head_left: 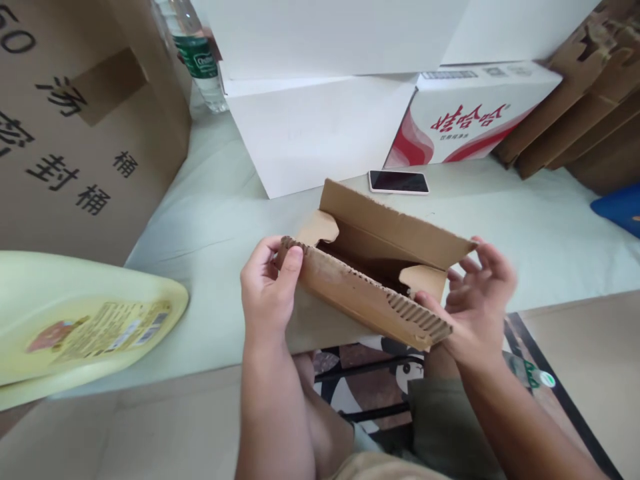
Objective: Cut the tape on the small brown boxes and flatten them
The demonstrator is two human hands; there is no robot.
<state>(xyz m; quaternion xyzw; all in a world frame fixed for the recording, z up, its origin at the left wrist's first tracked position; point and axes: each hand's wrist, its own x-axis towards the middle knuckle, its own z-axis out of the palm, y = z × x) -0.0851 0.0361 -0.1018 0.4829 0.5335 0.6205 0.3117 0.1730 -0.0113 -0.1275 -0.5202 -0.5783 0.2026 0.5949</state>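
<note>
Gripping the left end of one brown cardboard box (pixel 370 303): left hand (pixel 267 287), thumb and fingers clamped. Right hand (pixel 480 310): well apart from the left, fingers spread around the right end, thumb at the near wall; whether it grips, cannot tell. Box: top open, tilted, above the near edge of pale green cloth (pixel 200 220). Just beyond it, one phone (pixel 399 182). Far right, red-and-white carton (pixel 465 120). Far left, labelled bottle (pixel 197 60). Near left, yellow container (pixel 110 327).
</note>
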